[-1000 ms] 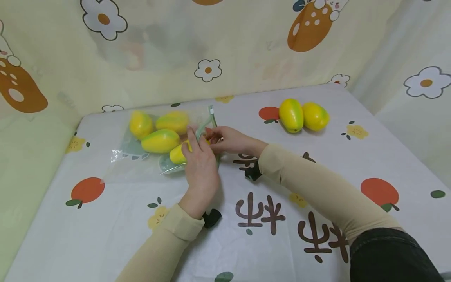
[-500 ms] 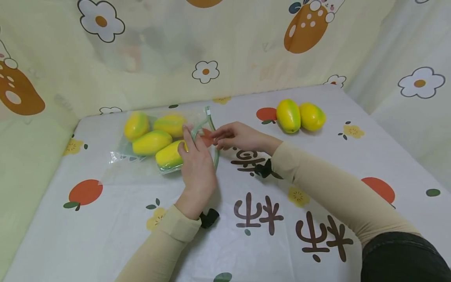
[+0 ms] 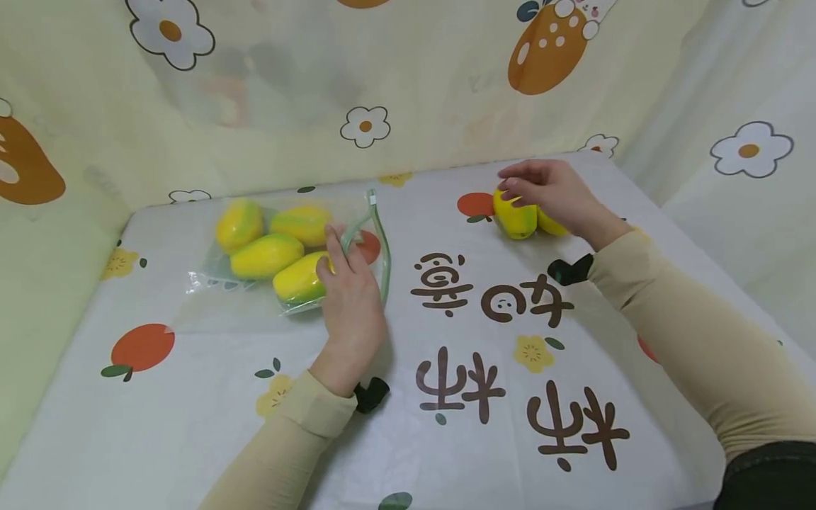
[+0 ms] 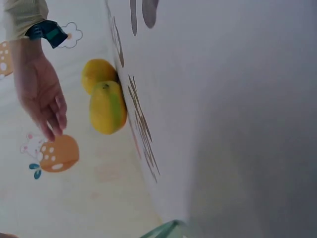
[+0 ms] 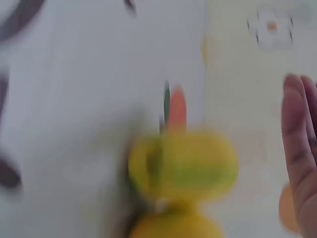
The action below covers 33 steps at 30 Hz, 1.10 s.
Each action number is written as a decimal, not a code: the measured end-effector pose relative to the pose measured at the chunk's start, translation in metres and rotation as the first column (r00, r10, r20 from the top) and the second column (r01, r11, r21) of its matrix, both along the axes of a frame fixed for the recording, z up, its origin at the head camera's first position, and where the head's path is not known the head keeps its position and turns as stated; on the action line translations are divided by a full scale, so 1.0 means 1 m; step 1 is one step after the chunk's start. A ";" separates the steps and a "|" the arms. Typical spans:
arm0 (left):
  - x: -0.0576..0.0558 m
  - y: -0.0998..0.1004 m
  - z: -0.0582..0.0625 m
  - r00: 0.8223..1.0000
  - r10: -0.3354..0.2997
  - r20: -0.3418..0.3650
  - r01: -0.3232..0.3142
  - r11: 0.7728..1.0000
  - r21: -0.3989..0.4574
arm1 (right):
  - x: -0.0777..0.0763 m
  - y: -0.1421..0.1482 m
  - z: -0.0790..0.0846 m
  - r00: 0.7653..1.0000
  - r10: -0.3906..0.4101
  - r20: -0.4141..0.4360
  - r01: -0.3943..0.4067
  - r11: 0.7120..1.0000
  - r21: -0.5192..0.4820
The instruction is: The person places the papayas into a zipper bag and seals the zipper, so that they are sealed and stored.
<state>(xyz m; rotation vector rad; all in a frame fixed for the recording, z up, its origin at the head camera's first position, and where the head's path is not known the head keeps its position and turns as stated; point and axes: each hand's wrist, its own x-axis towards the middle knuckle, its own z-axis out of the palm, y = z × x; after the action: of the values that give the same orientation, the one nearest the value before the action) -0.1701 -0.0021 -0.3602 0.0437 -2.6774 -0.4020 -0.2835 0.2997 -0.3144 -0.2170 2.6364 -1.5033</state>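
Note:
A clear zip bag (image 3: 210, 312) with a green zip edge lies on the left of the table. Several yellow-green mangoes (image 3: 266, 256) are inside it. My left hand (image 3: 353, 304) holds the rim at the bag's mouth, which gapes to the right; its fingertips are partly hidden. Two more mangoes lie side by side at the back right, the nearer one (image 3: 515, 216) partly covered by my right hand (image 3: 561, 198). That hand hovers above them with loosely bent fingers and nothing in it. The left wrist view shows a gap between the right hand (image 4: 42, 94) and the mangoes (image 4: 108, 106).
A white cloth (image 3: 210, 418) printed with fruit, flowers and brown characters covers the table. A cream patterned curtain (image 3: 287, 92) hangs behind, and a white one (image 3: 733, 85) on the right. Each wrist wears a black band, one of them the left band (image 3: 372, 394).
My right hand has left the bag's mouth and moved right to above the two loose mangoes. The mango nearest the mouth has slid left, deeper into the bag. My left hand stays at the rim.

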 end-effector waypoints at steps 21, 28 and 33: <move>-0.001 -0.003 0.005 0.997 -0.024 0.071 0.022 1.000 0.021 | -0.001 0.064 -0.044 0.963 -0.242 0.115 0.173 0.889 0.423; -0.002 -0.004 0.007 0.998 -0.040 0.043 0.039 0.999 0.029 | 0.000 0.065 -0.052 0.950 -0.284 0.133 0.213 0.896 0.389; -0.001 -0.009 0.009 0.998 -0.058 0.024 0.056 0.996 0.062 | 0.003 0.067 -0.050 0.942 -0.315 0.118 0.256 0.900 0.353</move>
<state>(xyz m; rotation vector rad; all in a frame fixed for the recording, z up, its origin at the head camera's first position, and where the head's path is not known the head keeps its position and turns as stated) -0.1714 -0.0112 -0.3509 -0.0093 -2.6963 -0.5050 -0.2807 0.3672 -0.3649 0.3295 2.8104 -1.0468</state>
